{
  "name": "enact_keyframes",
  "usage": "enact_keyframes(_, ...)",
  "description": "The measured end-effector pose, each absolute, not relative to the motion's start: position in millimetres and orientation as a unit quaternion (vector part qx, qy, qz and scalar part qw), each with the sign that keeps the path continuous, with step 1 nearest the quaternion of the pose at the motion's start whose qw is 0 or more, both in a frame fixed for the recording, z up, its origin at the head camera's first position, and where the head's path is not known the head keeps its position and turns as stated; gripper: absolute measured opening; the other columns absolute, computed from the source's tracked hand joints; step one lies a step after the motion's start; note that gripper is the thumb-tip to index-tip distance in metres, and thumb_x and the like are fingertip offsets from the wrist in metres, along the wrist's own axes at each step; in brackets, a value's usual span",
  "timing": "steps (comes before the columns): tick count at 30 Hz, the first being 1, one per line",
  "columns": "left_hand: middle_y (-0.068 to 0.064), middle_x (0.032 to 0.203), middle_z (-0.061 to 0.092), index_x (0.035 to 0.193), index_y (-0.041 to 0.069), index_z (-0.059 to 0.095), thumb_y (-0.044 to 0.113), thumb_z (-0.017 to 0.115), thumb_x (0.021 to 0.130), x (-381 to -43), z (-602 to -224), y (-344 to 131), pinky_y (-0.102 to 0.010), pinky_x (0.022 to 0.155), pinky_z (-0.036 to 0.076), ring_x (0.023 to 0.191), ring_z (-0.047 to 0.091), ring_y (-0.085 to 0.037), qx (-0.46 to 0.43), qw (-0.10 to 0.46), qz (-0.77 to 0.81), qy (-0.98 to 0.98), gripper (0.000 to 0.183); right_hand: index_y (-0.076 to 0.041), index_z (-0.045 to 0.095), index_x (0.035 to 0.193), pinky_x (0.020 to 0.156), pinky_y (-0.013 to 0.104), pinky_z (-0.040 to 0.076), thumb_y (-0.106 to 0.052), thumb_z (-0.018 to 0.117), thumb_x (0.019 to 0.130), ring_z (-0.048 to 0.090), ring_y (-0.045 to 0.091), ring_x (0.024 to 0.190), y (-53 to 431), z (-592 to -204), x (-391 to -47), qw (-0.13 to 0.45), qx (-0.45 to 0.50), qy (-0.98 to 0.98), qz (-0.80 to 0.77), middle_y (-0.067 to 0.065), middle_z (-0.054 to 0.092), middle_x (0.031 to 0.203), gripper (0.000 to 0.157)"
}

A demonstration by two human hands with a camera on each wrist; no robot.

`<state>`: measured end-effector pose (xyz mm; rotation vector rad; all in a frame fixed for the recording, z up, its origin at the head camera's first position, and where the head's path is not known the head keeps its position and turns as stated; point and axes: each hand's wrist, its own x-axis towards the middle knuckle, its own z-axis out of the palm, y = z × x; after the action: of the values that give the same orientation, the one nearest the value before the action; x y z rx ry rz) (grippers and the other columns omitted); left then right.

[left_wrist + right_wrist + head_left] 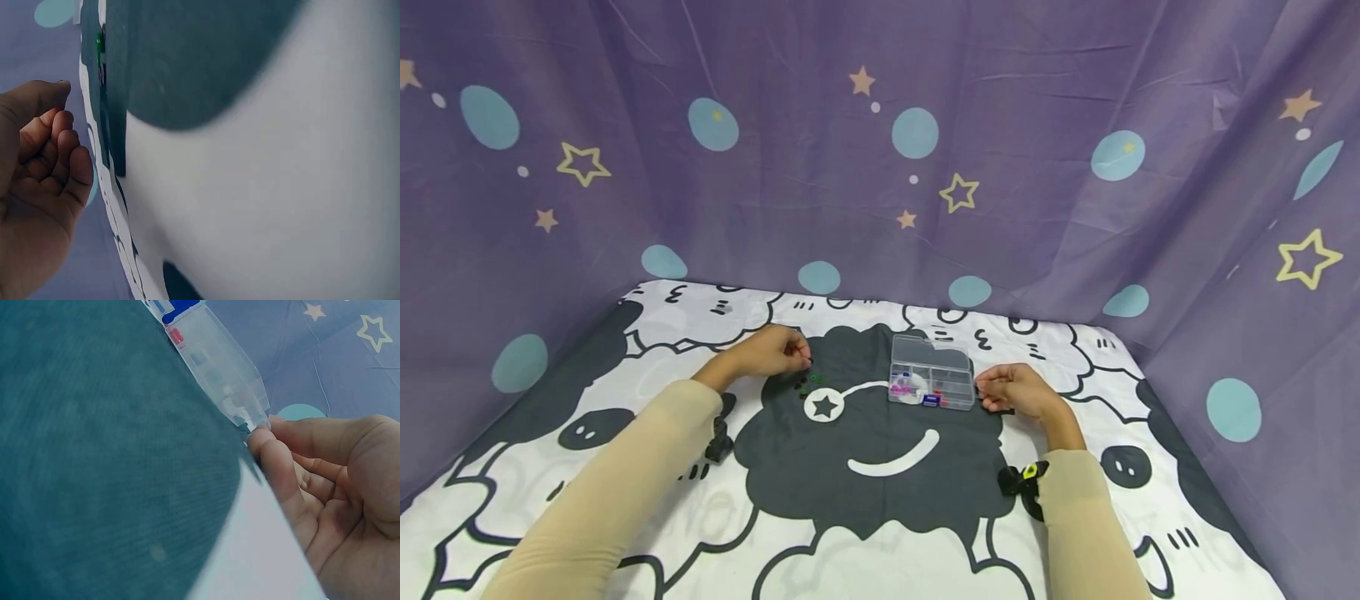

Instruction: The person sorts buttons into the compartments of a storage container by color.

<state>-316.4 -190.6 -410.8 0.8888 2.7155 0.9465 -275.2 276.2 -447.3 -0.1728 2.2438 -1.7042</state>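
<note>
My left hand [777, 351] hovers over the dark cloud print, thumb and forefinger brought together at a tiny dark piece whose kind is too small to make out. Below its fingertips lie several small green pieces [817, 379] and dark reddish ones [798, 386]. My right hand [1017, 389] is at the right end of a clear plastic compartment box [953, 379], pinching its edge between thumb and forefinger. The box's lid [917, 351] stands raised at the back. Inside are pink pieces [901, 390], red pieces [938, 394] and a blue label or piece [931, 401].
A white cloth with cartoon cloud prints [880, 492] covers the surface. Behind it and at both sides hangs a purple curtain [820, 208] with stars and blue ovals. Black wrist straps [1028, 487] with camera mounts sit on the wrists.
</note>
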Motion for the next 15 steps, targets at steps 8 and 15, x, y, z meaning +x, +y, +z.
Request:
enact_keyframes(8, 0.003, 0.076, 0.064, 0.090, 0.007, 0.071, 0.010, 0.074, 0.090, -318.8, -407.5, -173.6, -0.030, 0.069, 0.047, 0.070, 0.057, -0.012, 0.311, 0.013, 0.317, 0.896, 0.005, 0.017, 0.060, 0.117, 0.066, 0.025, 0.057, 0.001, 0.058, 0.101, 0.065, 0.011, 0.070, 277.0, -446.9, -275.0, 0.159, -0.064, 0.783, -0.598, 0.006, 0.065, 0.084, 0.023)
enact_keyframes(15, 0.003, 0.074, 0.064, 0.088, 0.008, 0.070, 0.010, 0.073, 0.090, -324.6, -408.4, -154.7, -0.030, 0.067, 0.048, 0.069, 0.057, -0.011, 0.333, 0.000, 0.317, 0.888, 0.005, 0.017, 0.059, 0.117, 0.066, 0.025, 0.057, 0.000, 0.059, 0.100, 0.065, 0.011, 0.069, 276.5, -446.5, -275.9, 0.159, -0.064, 0.784, -0.597, 0.006, 0.065, 0.084, 0.024)
